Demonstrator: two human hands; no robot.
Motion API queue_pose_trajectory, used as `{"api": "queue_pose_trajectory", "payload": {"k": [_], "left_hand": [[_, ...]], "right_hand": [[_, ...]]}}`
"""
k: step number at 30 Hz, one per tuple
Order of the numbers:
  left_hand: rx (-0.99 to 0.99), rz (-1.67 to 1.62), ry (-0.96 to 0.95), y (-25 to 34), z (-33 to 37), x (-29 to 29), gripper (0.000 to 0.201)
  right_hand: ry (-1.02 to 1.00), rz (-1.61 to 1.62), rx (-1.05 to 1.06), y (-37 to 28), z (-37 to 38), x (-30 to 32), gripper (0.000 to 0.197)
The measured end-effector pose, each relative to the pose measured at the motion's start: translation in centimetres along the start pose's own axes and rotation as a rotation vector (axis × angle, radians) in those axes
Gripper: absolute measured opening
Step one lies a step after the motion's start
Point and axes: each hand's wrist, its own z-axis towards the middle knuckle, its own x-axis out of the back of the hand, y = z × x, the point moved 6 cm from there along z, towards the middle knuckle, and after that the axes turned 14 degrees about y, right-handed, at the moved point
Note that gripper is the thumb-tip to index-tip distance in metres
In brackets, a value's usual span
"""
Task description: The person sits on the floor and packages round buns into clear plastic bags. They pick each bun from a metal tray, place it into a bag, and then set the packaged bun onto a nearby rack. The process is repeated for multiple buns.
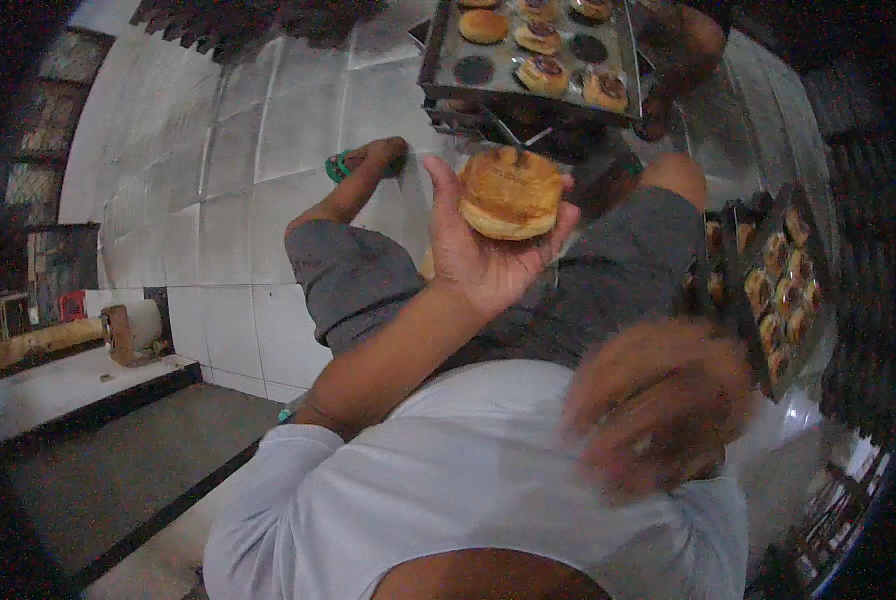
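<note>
A round golden-brown bun (511, 192) rests in my left hand (480, 265), palm up, with the thumb and fingers curved about its sides. Its browned face is turned up toward me. Close to my chest on the right, my right hand (658, 400) is smeared by motion, and I cannot make out its fingers or anything in them. Beyond the bun stands a dark baking tray (458, 75) of buns, some plain and some with a dark topping, several apparently in clear wrap. Dark round spots show between them.
More trays (763, 345) of topped buns lie on the right, beside my leg. Pale tiles (268, 150) cover the floor. At the left are a low ledge (88, 375) and a roller-like object (133, 332). Another person's arm (696, 45) shows past the far tray.
</note>
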Motion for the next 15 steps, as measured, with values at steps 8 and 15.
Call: {"api": "queue_pose_trajectory", "payload": {"k": [8,15], "left_hand": [[-0.006,0.82,0.083,-4.5,0.3,3.9,0.096],[-0.26,1.255,0.256,-1.9,8.0,6.1,0.041]], "right_hand": [[1.257,-0.083,-0.576,5.5,-12.9,4.8,0.045],[1.643,-0.045,-0.8,14.0,-22.7,6.1,0.033]]}}
